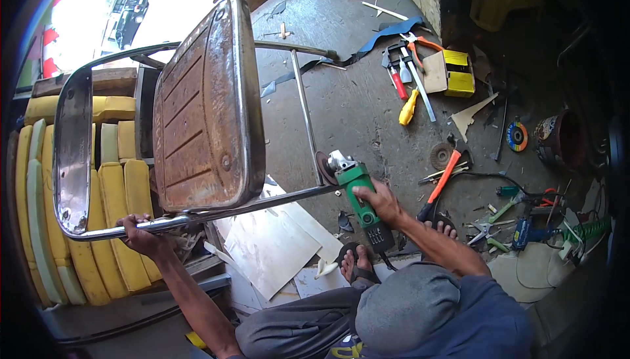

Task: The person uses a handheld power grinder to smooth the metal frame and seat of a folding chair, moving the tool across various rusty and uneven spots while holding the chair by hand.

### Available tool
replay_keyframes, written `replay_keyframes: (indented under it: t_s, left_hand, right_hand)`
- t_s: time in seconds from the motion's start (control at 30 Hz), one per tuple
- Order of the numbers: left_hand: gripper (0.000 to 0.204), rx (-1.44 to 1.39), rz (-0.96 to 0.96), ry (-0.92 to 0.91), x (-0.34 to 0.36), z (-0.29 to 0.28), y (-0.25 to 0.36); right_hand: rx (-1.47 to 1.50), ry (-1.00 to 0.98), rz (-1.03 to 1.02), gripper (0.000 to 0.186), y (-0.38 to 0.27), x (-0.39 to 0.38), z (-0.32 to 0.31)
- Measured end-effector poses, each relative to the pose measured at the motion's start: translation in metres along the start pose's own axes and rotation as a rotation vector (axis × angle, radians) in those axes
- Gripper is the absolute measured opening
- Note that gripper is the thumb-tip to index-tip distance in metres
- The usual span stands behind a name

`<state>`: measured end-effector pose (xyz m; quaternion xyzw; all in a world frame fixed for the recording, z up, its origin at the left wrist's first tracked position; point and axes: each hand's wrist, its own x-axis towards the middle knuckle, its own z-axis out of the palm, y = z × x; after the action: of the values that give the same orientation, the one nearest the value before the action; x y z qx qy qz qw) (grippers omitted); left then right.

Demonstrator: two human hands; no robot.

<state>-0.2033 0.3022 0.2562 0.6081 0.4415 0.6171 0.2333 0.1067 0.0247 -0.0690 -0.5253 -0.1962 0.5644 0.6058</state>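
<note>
A metal chair frame lies tipped, its rusty seat pan (207, 106) facing me and its chrome tubes around it. My left hand (141, 233) grips the lower chrome tube (98, 233) near the bend. My right hand (380, 203) holds a green angle grinder (359, 195) by its body. The grinder's disc (323, 167) sits against the chrome tube where a cross rod (303, 106) meets it. A sandalled foot (354, 262) rests just below the grinder.
Yellow foam cushions (111, 228) are stacked at the left. Pale board sheets (275, 244) lie under the chair. On the concrete floor to the right are a yellow screwdriver (408, 107), clamps, an orange-handled tool (441, 182), a yellow box (458, 73), discs and pliers.
</note>
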Motion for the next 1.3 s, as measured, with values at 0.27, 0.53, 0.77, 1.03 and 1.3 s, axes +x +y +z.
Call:
replay_keyframes:
  t_s: [0.27, 0.53, 0.77, 1.03, 1.3]
  left_hand:
    - [0.013, -0.039, -0.034, -0.010, 0.001, 0.008, 0.001]
    - [0.014, 0.074, 0.040, -0.038, -0.003, -0.002, -0.004]
    - [0.017, -0.044, -0.020, 0.055, -0.003, 0.017, 0.010]
    - [0.019, -0.039, -0.009, 0.013, -0.004, 0.016, 0.007]
    - [0.013, -0.090, -0.026, 0.016, 0.000, 0.010, 0.000]
  right_hand:
    - [0.153, -0.013, 0.110, 0.048, -0.031, 0.095, -0.016]
    - [0.049, -0.028, 0.027, 0.047, -0.009, 0.025, -0.010]
    - [0.082, -0.057, 0.003, 0.045, -0.058, 0.174, -0.047]
    - [-0.042, -0.092, 0.027, 0.053, -0.080, 0.186, -0.064]
    - [-0.415, -0.185, 0.077, 0.066, -0.060, 0.019, -0.056]
